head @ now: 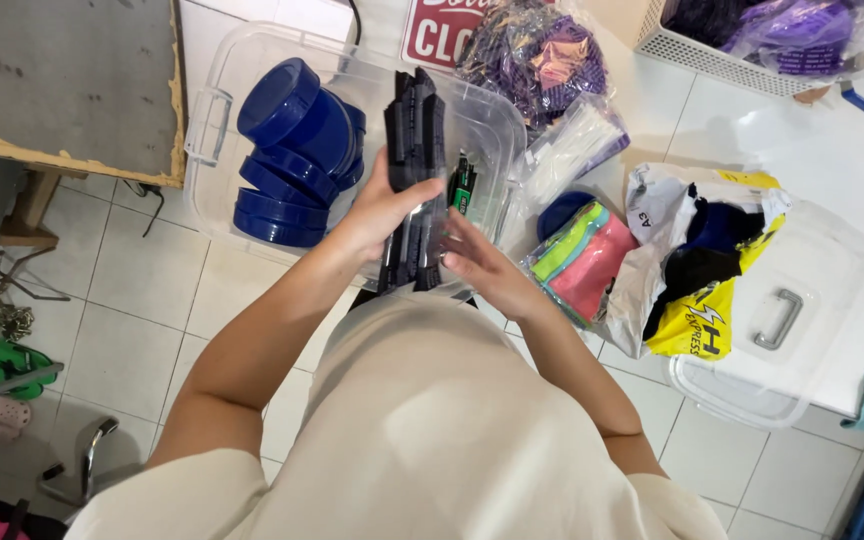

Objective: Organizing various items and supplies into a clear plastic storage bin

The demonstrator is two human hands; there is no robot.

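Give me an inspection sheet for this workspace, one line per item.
Surface: white tiled floor.
Job's things: stack of long black flat pieces, over clear plastic bin holding round blue lids.
Clutter: clear bin lid, yellow-and-white mailer bag, bagged coloured cloths, purple bagged items.
Grippers: left hand grips stack; right hand touches its lower end.
Cables: black cord.
Surroundings: wooden tabletop, white basket.

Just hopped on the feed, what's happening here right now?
A person is holding a stack of long black flat pieces in the left hand, over a clear plastic bin. The right hand touches the lower end of the stack. The bin holds blue round lids. Beside it lie a packet of coloured cloths, a yellow and white mailer bag and a clear bin lid.
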